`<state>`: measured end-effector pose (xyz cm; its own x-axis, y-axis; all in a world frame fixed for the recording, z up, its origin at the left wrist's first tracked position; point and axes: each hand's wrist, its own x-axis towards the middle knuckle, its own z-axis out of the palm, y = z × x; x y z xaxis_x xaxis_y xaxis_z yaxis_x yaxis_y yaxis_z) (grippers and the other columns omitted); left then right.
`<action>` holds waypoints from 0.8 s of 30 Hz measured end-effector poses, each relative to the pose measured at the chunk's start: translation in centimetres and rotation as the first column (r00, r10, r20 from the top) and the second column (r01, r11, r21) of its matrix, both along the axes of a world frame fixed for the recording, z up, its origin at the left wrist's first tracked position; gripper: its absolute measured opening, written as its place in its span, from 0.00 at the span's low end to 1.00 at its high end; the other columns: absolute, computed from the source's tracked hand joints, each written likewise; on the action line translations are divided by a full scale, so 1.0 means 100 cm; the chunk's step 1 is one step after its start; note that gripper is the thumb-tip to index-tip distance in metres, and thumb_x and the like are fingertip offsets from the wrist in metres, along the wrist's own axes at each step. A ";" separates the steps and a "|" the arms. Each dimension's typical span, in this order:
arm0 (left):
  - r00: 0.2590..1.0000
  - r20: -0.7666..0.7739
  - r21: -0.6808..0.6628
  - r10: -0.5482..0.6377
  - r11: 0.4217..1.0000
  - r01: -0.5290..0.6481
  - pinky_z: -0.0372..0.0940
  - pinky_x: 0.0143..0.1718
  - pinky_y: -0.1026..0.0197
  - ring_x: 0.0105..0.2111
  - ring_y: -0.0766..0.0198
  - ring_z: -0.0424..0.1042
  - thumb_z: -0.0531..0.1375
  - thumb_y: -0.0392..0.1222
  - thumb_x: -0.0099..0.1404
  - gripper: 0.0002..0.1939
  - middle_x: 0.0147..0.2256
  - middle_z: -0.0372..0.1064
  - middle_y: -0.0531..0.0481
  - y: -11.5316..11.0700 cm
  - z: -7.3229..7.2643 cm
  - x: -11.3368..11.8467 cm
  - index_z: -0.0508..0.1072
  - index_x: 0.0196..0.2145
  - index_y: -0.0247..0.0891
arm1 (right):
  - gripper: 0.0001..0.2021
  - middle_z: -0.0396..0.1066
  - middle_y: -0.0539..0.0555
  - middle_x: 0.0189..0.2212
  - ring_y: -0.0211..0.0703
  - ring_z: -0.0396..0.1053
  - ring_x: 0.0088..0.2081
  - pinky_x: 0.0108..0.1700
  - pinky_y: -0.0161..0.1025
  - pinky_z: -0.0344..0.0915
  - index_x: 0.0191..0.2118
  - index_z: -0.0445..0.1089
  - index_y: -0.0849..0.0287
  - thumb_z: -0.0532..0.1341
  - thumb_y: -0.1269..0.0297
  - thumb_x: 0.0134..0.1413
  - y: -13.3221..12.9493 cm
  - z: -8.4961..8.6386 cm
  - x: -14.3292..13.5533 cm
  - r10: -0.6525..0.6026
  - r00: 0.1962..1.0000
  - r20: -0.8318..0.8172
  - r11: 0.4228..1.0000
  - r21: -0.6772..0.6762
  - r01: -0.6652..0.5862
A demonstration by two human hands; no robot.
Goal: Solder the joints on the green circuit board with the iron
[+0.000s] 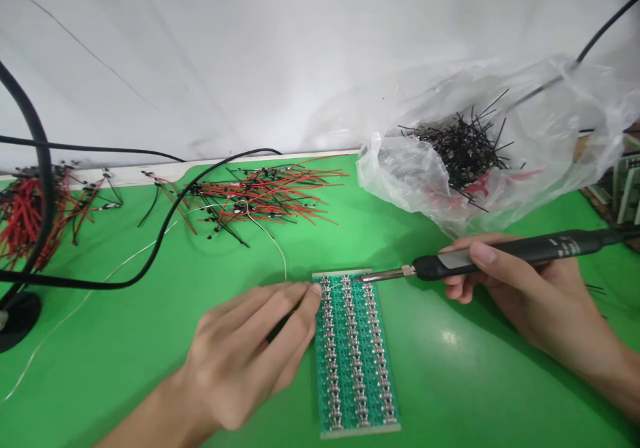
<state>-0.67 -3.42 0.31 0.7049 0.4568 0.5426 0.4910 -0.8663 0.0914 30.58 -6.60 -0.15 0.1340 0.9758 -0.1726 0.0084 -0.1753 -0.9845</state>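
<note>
A green circuit board (343, 361) with three long columns of silvery solder joints lies on the green work surface. My right hand (525, 295) grips a black soldering iron (520, 251), its metal tip on or just above the board's far end, near the middle column. At the board's upper left edge, my left hand (255, 348) pinches a thin solder wire (273, 238). The wire's short end points from the fingertips toward the iron's tip. Whether the two touch is too small to tell.
Loose red and black wires (270, 191) lie behind the board, with another bundle (23, 211) at far left. A clear plastic bag (395, 168) of short black wires stands at back right. Black cables (160, 235) cross the left side, near a round black base (20, 321).
</note>
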 end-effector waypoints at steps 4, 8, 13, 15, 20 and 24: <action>1.000 0.020 -0.002 -0.007 1.000 0.007 0.75 0.43 0.64 0.39 0.66 0.77 0.64 0.30 0.65 0.08 0.40 0.78 0.49 0.000 0.000 0.001 0.77 0.43 0.29 | 0.10 0.80 0.55 0.24 0.42 0.76 0.24 0.24 0.33 0.74 0.34 0.82 0.57 0.67 0.57 0.57 0.000 0.001 0.000 -0.004 1.000 -0.003 1.000 -0.013 0.004; 0.999 0.047 -0.033 -0.002 0.999 0.004 0.73 0.47 0.65 0.41 0.67 0.76 0.64 0.28 0.64 0.09 0.41 0.77 0.48 -0.002 -0.002 0.000 0.77 0.43 0.28 | 0.10 0.80 0.55 0.24 0.42 0.76 0.23 0.24 0.33 0.75 0.34 0.82 0.58 0.67 0.57 0.57 0.001 0.001 0.000 0.008 1.000 -0.008 1.000 0.003 -0.008; 0.997 0.070 -0.042 -0.013 0.999 0.016 0.72 0.38 0.62 0.35 0.68 0.72 0.65 0.27 0.63 0.09 0.36 0.74 0.48 -0.003 -0.005 -0.001 0.76 0.43 0.25 | 0.09 0.80 0.55 0.23 0.42 0.76 0.23 0.23 0.33 0.74 0.34 0.82 0.57 0.67 0.58 0.57 0.001 -0.001 0.001 0.028 0.999 -0.030 0.999 0.046 -0.026; 0.998 0.070 -0.022 -0.006 1.000 0.008 0.71 0.34 0.61 0.32 0.68 0.69 0.65 0.27 0.62 0.10 0.32 0.72 0.48 -0.003 -0.004 -0.001 0.76 0.43 0.24 | 0.09 0.80 0.54 0.23 0.42 0.76 0.22 0.23 0.32 0.74 0.34 0.82 0.56 0.67 0.58 0.57 0.000 -0.001 0.001 0.016 0.999 -0.031 0.999 0.039 -0.015; 0.997 0.076 0.013 0.009 1.000 -0.010 0.67 0.28 0.61 0.29 0.67 0.65 0.65 0.25 0.61 0.07 0.27 0.68 0.50 -0.006 -0.003 0.001 0.76 0.38 0.26 | 0.10 0.79 0.54 0.22 0.41 0.75 0.22 0.23 0.32 0.73 0.32 0.82 0.57 0.67 0.56 0.57 -0.001 0.000 -0.002 -0.032 0.999 -0.009 0.999 -0.004 0.032; 0.994 0.103 -0.004 -0.018 1.000 0.019 0.68 0.28 0.60 0.30 0.65 0.66 0.63 0.25 0.62 0.06 0.27 0.68 0.47 -0.006 -0.004 0.001 0.76 0.39 0.24 | 0.12 0.78 0.54 0.21 0.41 0.74 0.22 0.22 0.33 0.73 0.30 0.82 0.57 0.68 0.55 0.55 0.000 0.001 -0.003 -0.048 0.999 0.011 0.999 -0.017 0.048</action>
